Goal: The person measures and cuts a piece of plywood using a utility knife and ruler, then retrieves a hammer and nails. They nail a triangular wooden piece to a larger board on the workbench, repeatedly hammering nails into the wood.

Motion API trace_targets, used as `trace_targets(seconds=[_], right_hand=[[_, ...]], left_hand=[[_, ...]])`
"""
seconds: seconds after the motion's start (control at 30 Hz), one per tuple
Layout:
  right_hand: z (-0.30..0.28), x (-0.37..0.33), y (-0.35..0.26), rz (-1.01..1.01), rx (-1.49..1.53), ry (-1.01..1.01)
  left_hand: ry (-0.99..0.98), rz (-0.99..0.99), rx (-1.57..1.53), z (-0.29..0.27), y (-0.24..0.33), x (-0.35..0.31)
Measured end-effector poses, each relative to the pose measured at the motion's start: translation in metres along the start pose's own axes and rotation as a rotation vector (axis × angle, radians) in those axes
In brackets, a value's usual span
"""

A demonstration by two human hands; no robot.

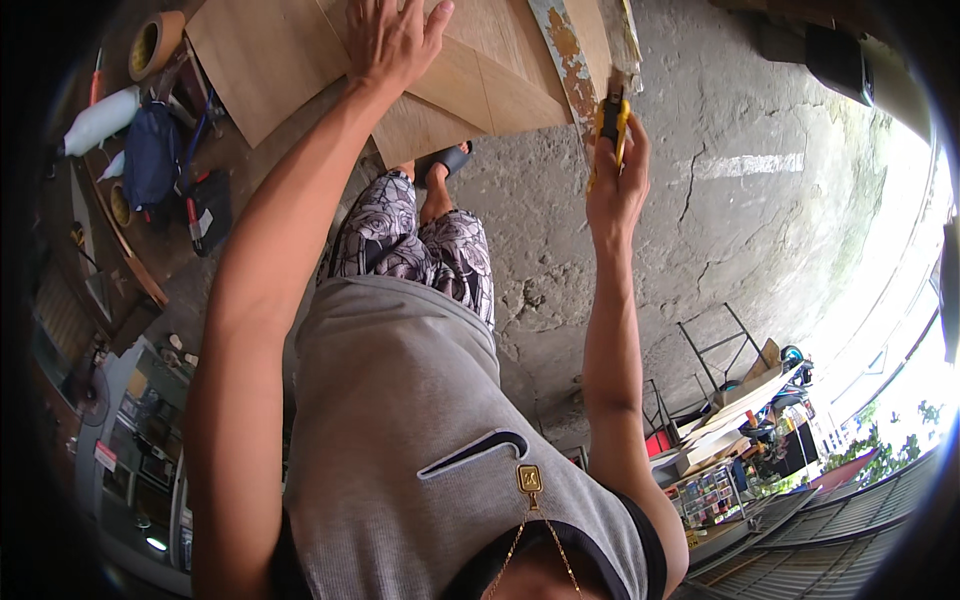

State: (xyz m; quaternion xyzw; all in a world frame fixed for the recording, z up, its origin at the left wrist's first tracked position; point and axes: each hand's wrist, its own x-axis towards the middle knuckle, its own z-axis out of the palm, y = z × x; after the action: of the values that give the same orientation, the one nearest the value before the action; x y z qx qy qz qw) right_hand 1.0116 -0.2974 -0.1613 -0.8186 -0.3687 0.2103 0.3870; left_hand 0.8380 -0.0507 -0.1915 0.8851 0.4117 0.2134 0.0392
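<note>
My left hand lies with its fingers stretched out on thin brown plywood sheets at the top of the view. Its fingertips run past the upper edge. My right hand is closed around a yellow and black utility knife. The knife's front end is at the right edge of the wood, beside a long strip with chipped, flaking paint. Whether the blade touches the wood, I cannot tell. A narrow strip of wood shows to the right of the painted strip.
Below the sheets is cracked concrete floor, with my sandalled foot near their lower edge. To the left stand a tape roll, a pale bottle and a dark blue bag. A metal frame stands at the lower right.
</note>
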Motion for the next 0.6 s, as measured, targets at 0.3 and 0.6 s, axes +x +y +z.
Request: trace_targets(seconds=[0.3,0.6], right_hand=[[0.052,0.012,-0.067,0.480,0.954,-0.242],[0.074,0.036,-0.079,0.122,0.113,-0.293]], left_hand=[[0.000,-0.083,0.009,0.006,0.001,-0.004],[-0.009,-0.102,-0.062,0.001,-0.001,-0.001]])
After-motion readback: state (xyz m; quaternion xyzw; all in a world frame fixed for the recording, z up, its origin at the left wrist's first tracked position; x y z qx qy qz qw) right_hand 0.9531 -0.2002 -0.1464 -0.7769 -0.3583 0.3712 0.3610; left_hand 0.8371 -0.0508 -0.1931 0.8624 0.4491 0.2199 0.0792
